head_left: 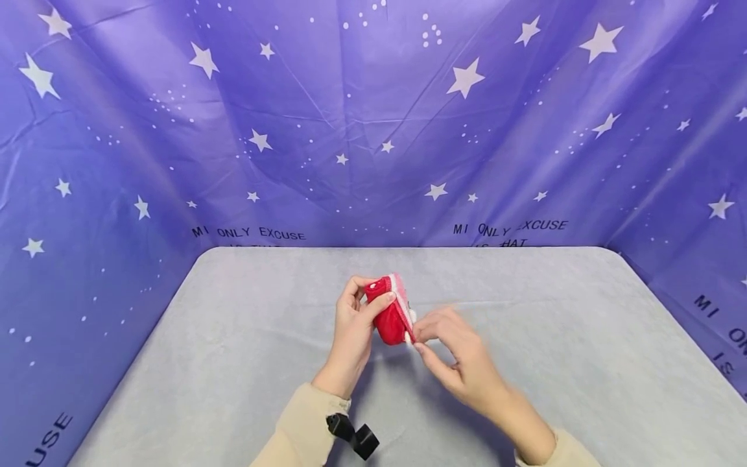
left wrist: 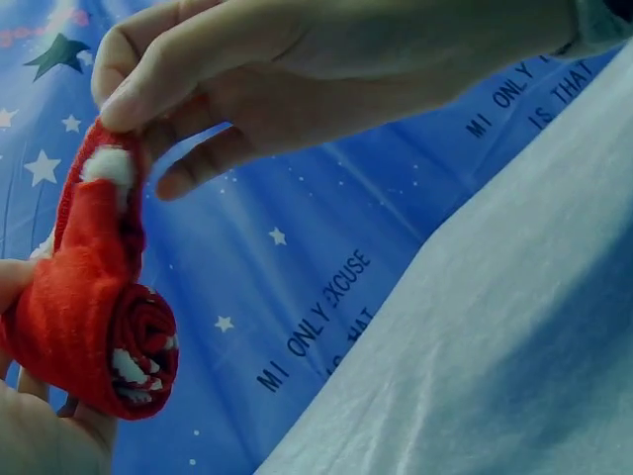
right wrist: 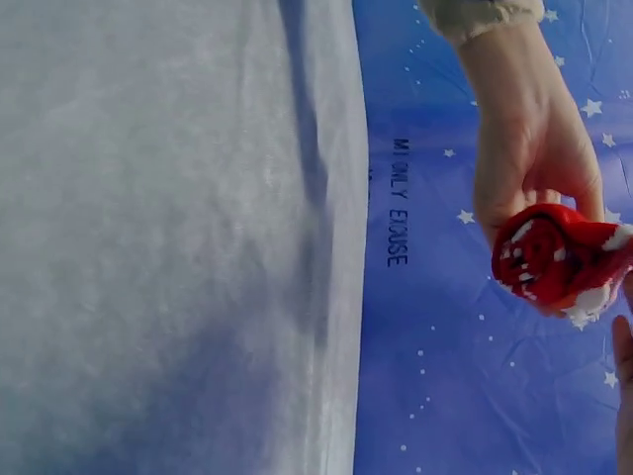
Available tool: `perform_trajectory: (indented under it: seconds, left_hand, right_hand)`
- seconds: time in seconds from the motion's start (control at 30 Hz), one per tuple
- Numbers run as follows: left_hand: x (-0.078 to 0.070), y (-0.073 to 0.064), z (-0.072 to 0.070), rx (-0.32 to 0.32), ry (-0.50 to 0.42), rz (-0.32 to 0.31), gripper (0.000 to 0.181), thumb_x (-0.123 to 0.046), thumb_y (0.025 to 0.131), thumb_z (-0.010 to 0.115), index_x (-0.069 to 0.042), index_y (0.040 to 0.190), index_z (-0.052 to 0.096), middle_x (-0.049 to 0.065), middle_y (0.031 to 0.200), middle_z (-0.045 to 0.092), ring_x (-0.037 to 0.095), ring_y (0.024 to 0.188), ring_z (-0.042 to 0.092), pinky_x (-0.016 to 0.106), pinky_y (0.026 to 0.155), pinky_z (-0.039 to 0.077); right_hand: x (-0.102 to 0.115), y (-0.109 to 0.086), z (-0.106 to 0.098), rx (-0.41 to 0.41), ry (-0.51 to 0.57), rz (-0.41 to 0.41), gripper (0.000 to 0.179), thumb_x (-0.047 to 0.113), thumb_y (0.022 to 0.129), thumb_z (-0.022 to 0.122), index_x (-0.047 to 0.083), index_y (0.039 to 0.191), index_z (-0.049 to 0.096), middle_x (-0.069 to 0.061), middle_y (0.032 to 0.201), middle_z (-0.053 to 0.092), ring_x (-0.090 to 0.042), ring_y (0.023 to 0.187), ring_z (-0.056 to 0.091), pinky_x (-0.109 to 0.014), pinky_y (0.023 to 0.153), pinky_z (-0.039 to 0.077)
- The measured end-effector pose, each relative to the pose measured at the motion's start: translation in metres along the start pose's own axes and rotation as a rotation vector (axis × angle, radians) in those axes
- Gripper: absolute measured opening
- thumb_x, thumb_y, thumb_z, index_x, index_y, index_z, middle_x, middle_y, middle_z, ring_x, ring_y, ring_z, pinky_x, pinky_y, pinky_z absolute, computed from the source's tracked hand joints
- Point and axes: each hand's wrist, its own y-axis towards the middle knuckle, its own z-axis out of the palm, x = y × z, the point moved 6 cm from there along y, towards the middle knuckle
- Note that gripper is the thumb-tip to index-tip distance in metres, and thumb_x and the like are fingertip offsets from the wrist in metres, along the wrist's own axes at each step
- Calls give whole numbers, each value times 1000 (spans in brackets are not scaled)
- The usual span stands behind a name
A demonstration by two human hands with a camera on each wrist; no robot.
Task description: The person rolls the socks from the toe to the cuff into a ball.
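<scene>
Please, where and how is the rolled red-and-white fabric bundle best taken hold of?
I think, grip the bundle around its thick coil, from the left, as the left hand does. The coil is round and compact; the thin flap pinched by the right hand sticks out and might unroll if pulled.

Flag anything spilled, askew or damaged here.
Nothing stands out: the left hand holds the red rolled cloth, the right hand pinches its edge, and the grey table shows no spill. The backdrop is merely creased.
</scene>
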Motion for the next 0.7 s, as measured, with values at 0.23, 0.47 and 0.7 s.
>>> perform_trajectory:
  seconds: [0.23,0.47,0.7]
  left_hand:
    - [3,3,-1,-63,-13,-5,24,8,81,67,-12,92,58,0,98,60,13,86,66,23,67,58]
    - [10,0,3,-97,45,25,26,9,79,70,-5,96,57,2,103,57,15,89,68,24,73,60]
    - [5,0,1,-94,62,49,30,10,78,70,1,101,54,4,107,58,16,89,70,26,73,61]
  right_hand:
    - [7,-3,10,118,-228,-137,26,16,104,47,6,90,66,-3,93,67,-21,90,59,-32,84,44]
    - [-2,-6,18,101,-423,36,17,16,100,53,10,89,65,0,92,67,-20,89,59,-32,84,46]
    - [-19,-13,12,37,-221,381,15,6,84,75,13,96,69,5,92,71,-12,89,66,-20,85,50]
